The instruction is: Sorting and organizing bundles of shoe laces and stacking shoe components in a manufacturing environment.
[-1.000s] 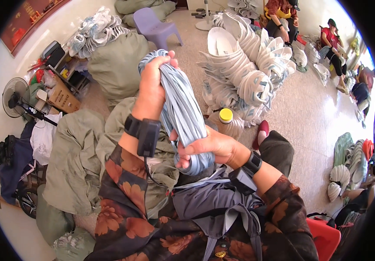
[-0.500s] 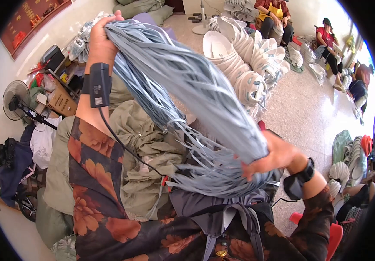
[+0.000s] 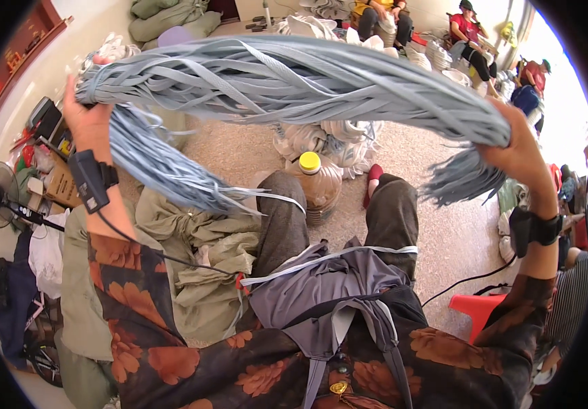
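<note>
A thick bundle of pale blue-grey shoelaces stretches in an arch between my raised hands. My left hand is closed round its left end, and a bunch of loose tails droops from there toward my knee. At the far right my right hand grips the other end, with a short tuft of lace ends hanging below it. A single pale lace lies across my lap, over a grey apron. Most of my left fingers are behind the bundle.
Between my knees stands a large plastic bottle with a yellow cap. Stacks of white shoe parts lie beyond it. Olive sacks are at my left, a red stool at my right. Several people sit farther back. Cables run from both wrists.
My hands have moved apart, the left one left and down, the right one right and up. The bundle has lifted off my lap, uncovering my knees and the bottle.
</note>
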Tool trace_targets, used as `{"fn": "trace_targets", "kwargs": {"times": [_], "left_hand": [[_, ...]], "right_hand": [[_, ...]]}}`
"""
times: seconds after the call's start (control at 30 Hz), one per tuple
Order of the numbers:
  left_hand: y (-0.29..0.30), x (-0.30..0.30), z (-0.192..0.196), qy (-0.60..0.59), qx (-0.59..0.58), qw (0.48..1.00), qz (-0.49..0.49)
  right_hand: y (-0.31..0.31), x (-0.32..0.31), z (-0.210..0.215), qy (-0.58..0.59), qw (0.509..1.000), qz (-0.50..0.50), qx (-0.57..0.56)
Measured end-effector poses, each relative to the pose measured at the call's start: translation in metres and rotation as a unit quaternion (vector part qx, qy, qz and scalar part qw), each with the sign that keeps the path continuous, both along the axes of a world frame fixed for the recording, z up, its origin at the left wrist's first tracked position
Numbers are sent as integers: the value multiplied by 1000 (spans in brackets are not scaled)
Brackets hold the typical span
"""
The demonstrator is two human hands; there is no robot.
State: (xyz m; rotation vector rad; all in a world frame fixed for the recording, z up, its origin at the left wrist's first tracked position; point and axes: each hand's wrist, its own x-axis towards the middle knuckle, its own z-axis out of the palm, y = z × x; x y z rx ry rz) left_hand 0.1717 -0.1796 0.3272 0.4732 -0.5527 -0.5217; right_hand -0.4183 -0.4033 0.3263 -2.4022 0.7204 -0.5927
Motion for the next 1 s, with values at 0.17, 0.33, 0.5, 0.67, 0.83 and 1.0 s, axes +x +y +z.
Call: {"fn": "trace_targets", "kwargs": {"times": [0.17, 0.33, 0.5, 0.67, 0.83, 1.0], "left_hand": [[52, -33, -13, -119, -18, 988, -98], [73, -103, -110, 41, 15, 999, -23], [81, -100, -254, 210, 123, 970, 6], [135, -77, -333, 276, 297, 913, 45], [134, -135, -305, 260, 438, 858, -71], [165, -149, -277, 89, 702, 695, -130]], "right_hand": [[-1, -45, 15, -68, 987, -113, -96], [-56, -97, -63, 81, 981, -174, -13], [-90, -92, -193, 177, 968, -107, 141], [-71, -68, -308, 242, 970, -14, 12], [-43, -72, -270, 240, 969, 4, 57], [-25, -51, -235, 23, 991, -52, 122]]}}
